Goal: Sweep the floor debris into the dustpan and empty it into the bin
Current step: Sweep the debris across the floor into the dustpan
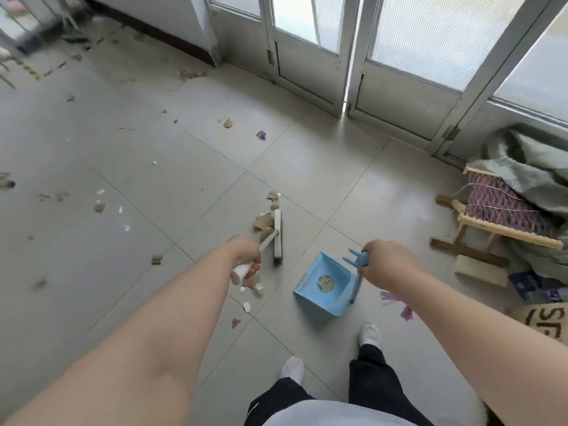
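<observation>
My left hand (pixel 247 256) grips the white handle of a broom (pixel 277 236), whose pale head rests on the tiled floor just beyond the hand. Brown cardboard scraps and white bits of debris (pixel 263 222) lie against the broom head, and more lie below the hand (pixel 250 289). My right hand (pixel 385 262) holds the top of the upright handle of a blue dustpan (pixel 322 287). The pan sits on the floor to the right of the broom, its mouth facing me, with a round sticker inside. No bin is in view.
Scattered scraps (pixel 227 123) dot the tiles toward the far left and middle. Glass double doors (pixel 347 56) close off the back. At right, a small wooden stool with woven seat (pixel 498 210), a grey cloth heap (pixel 528 161) and a cardboard box (pixel 547 321) crowd the floor. My socked feet (pixel 293 368) stand below the dustpan.
</observation>
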A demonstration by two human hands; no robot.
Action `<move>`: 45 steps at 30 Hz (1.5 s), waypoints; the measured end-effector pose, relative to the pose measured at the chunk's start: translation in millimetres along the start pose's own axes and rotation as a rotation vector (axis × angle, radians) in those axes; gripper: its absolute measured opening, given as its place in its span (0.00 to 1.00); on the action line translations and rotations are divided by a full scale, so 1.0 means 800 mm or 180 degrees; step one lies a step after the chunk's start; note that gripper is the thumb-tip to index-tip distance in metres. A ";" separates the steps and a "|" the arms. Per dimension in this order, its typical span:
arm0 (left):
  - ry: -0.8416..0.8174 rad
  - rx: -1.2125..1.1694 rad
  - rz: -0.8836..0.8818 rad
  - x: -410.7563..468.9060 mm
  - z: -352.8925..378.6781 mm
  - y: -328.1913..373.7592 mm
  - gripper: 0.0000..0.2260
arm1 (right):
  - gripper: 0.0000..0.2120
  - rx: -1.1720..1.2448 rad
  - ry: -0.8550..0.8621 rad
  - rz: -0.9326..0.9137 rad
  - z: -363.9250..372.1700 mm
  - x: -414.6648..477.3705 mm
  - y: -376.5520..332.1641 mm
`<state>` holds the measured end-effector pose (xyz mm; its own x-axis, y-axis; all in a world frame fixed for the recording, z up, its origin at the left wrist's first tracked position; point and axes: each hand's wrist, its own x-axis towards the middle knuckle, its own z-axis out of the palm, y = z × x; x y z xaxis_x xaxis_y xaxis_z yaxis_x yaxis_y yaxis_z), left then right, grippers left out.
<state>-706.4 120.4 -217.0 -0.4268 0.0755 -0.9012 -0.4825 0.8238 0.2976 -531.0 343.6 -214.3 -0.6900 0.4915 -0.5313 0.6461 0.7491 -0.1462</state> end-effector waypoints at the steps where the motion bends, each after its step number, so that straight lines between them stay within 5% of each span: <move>1: 0.0092 -0.0076 -0.0009 -0.005 -0.002 -0.003 0.04 | 0.06 -0.0089 -0.0039 -0.0138 -0.006 0.009 -0.002; 20: 0.1194 -0.1806 -0.1102 -0.116 0.046 -0.116 0.08 | 0.07 -0.1165 -0.0140 -0.2088 -0.072 0.099 -0.070; 26: 0.1063 -0.2542 -0.1320 -0.082 0.060 -0.126 0.06 | 0.07 -0.1292 -0.0189 -0.2091 -0.076 0.121 -0.101; 45: 0.0700 -0.4271 -0.0277 0.018 -0.086 0.007 0.08 | 0.06 -0.0883 -0.0157 -0.1441 -0.088 0.172 -0.155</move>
<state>-768.0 87.5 -206.7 -0.4083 -0.1424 -0.9017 -0.8259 -0.3632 0.4313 -728.9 349.8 -210.1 -0.8594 0.0752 -0.5058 0.1721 0.9740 -0.1475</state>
